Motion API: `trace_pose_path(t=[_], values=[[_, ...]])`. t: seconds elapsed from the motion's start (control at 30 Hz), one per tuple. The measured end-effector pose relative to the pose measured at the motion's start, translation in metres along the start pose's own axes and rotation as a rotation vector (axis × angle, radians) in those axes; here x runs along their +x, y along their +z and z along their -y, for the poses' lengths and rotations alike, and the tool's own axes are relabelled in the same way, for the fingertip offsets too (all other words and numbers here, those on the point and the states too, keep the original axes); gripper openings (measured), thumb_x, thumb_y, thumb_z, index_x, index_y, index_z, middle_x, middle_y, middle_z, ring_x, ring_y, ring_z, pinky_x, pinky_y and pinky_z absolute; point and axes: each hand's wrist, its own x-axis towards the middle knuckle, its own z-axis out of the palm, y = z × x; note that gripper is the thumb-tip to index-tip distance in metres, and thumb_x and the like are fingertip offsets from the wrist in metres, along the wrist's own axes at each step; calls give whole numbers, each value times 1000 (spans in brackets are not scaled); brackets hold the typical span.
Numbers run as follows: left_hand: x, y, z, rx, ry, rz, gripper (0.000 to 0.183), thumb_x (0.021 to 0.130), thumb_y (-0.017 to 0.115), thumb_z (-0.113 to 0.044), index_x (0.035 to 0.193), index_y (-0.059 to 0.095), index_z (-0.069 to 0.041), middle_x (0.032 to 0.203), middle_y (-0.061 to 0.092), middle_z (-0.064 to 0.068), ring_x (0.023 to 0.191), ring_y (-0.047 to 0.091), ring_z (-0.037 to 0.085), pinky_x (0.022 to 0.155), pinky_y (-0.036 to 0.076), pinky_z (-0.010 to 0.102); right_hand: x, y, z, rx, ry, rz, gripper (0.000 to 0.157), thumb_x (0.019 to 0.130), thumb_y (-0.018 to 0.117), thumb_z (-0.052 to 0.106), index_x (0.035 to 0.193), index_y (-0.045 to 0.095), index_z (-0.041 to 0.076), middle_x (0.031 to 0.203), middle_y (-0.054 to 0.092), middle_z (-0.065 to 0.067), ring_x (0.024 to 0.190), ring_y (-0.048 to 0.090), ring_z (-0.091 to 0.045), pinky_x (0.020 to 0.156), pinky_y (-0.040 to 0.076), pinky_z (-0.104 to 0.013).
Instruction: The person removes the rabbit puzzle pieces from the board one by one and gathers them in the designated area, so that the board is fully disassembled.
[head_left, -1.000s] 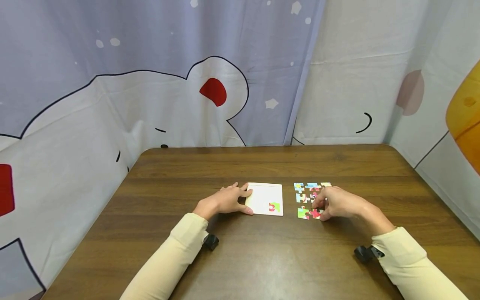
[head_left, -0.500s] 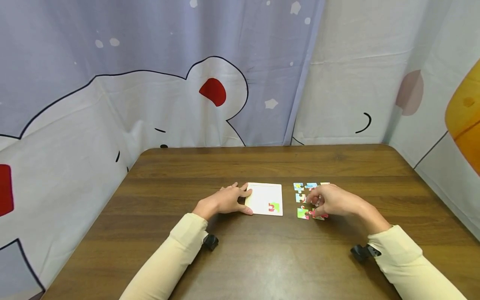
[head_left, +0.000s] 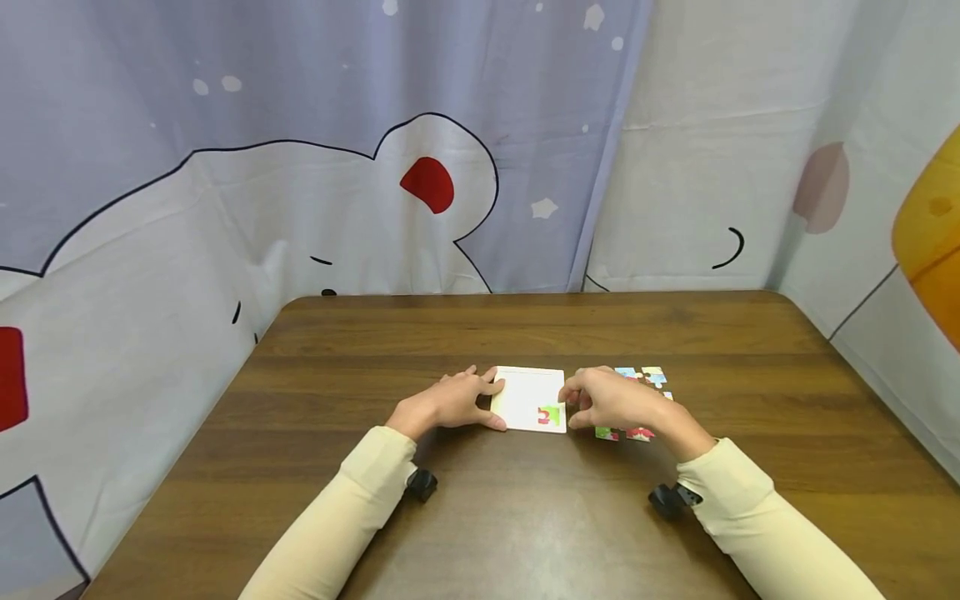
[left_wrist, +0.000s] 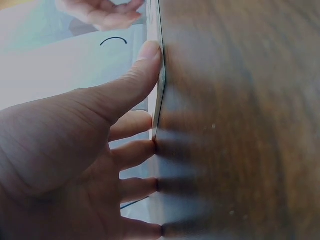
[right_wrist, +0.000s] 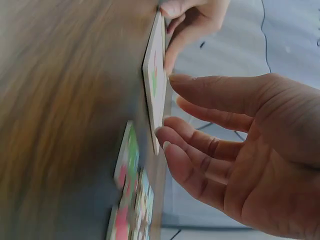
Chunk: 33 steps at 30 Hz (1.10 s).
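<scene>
My left hand (head_left: 452, 400) rests at the left side of a square white puzzle board (head_left: 521, 393). Its thumb and index finger touch the board, and the other fingertips reach the table in the left wrist view. One red and green puzzle piece (head_left: 552, 414) sits in the board's near right corner. Beside the board's right edge hovers my right hand (head_left: 617, 402), fingers loosely bent. No piece shows between its thumb and fingers (right_wrist: 195, 165) in the right wrist view. Several loose puzzle pieces (head_left: 654, 375) lie to the right, partly hidden under that hand.
The brown wooden table (head_left: 480, 517) extends around the board and pieces. A printed curtain (head_left: 337, 217) hangs behind its far edge. Each wrist carries a small black camera (head_left: 422, 484).
My right hand has moved left, from over the loose pieces to the board's right edge. My left hand and the board keep their place.
</scene>
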Motion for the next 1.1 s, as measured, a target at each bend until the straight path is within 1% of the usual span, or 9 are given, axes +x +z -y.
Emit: trace_pose_path(t=[0.13,0.23,0.37,0.5,0.73,0.87,1.0,1.1], values=[[-1,-1,-2,-2,-5,6,83,87,72,-52,155,39,-17,164,21,9,150,13,40,112,16,68,12,4,9,-6,-13,0,25,83,77,3,108,73,1,94,67,-4,77,58,-9,68,50,-27],[-1,-1,-2,3,-7,7,84,87,72,-53,154,39,-17,164,22,9,149,14,40,112,17,69,18,5,13,-13,-7,15,26,84,78,3,109,73,1,98,69,-5,80,61,-13,69,51,-28],[-1,-1,-3,-3,-11,13,84,86,72,-53,154,40,-16,163,22,9,149,14,40,112,17,69,24,8,16,-36,21,38,31,83,80,6,112,73,2,107,70,-7,93,64,-22,78,54,-34],[0,-1,-3,-4,-13,12,83,86,72,-53,154,39,-17,164,22,8,150,14,40,112,17,68,29,11,17,-52,31,51,36,80,83,5,113,72,1,106,70,-10,99,64,-26,85,53,-40],[1,0,-1,-1,-5,1,83,86,73,-52,154,41,-16,163,23,10,149,15,40,111,18,69,33,14,22,-61,50,71,38,78,84,3,113,71,-1,102,70,-10,99,65,-26,86,53,-39],[1,1,0,1,-3,-2,82,86,73,-52,153,41,-17,163,24,10,149,16,41,111,19,70,34,16,22,-64,54,68,41,77,84,3,115,70,-2,102,70,-10,100,65,-26,87,52,-40],[0,1,0,-1,-5,-7,82,86,73,-51,153,42,-16,163,24,10,149,16,41,110,19,70,34,16,21,-68,48,58,43,76,85,4,115,70,-2,98,67,-8,95,62,-23,85,51,-39],[0,1,-1,-5,-6,-9,82,86,73,-51,153,42,-16,163,24,10,149,16,40,111,19,70,34,16,20,-65,31,51,38,75,85,2,111,72,-2,91,65,-6,89,59,-22,80,50,-37]])
